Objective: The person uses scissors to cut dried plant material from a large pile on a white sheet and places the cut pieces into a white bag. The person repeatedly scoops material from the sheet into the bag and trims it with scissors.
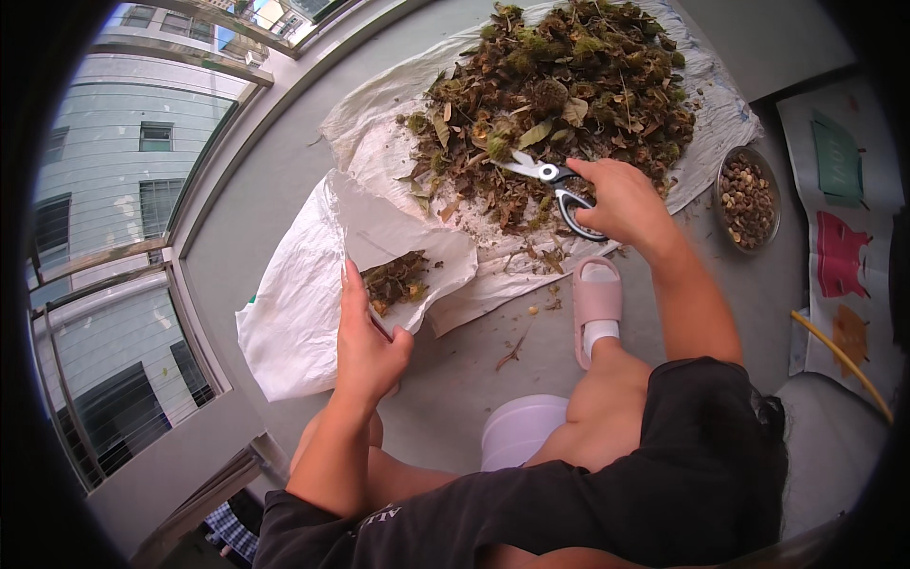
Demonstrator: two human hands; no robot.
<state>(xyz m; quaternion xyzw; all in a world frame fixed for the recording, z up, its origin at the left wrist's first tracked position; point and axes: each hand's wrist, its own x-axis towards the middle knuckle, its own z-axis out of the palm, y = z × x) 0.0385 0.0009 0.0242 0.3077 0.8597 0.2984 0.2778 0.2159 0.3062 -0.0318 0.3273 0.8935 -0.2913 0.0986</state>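
My right hand grips black-and-white kitchen scissors by the handles, with the blades apart beside a spiky green-brown bur. Under and beyond them lies a large heap of dry burs, husks and leaves on a white woven plastic sheet. My left hand is at the rim of a white woven sack, with a thin dark object partly visible between thumb and palm; what it is cannot be told. Some burs and husks lie inside the sack's mouth.
A metal bowl of brown nuts stands right of the sheet. My foot in a pink slide sandal is near the sheet's front edge. A white round stool or bucket is between my legs. Railed windows line the left.
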